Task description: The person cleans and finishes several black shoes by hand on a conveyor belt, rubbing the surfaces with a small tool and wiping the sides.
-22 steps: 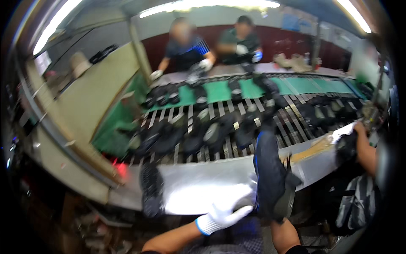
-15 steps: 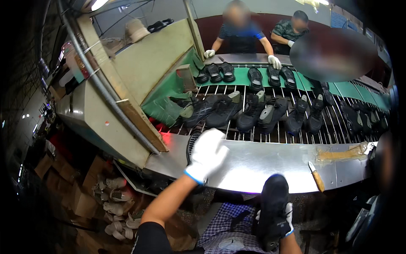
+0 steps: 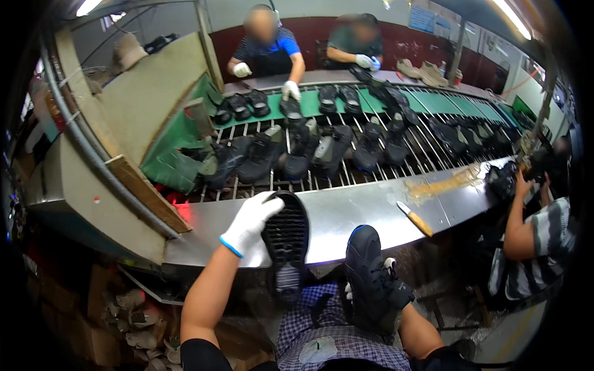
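My left hand [image 3: 250, 222], in a white glove with a blue cuff, grips a black shoe sole [image 3: 288, 241] by its upper edge. The sole hangs upright in front of the metal ledge, its ridged face toward me. To its right, above my lap, my right hand [image 3: 390, 267] holds a black shoe [image 3: 368, 272] toe up. Most of that hand is hidden behind the shoe; only some gloved fingers show at its side. Sole and shoe are apart, with a gap between them.
A wooden-handled knife [image 3: 416, 220] lies on the metal ledge [image 3: 346, 207]. Beyond run rods carrying black shoes [image 3: 257, 157] and a green belt [image 3: 312, 111] with soles. Two gloved co-workers stand across; another person's arm [image 3: 523, 226] is at right. Beige shoes [image 3: 142, 339] lie lower left.
My left hand has taken the sole from the ledge's left end and brought it nearer the shoe. The view has swung right. A co-worker's hand across the belt has moved to another sole.
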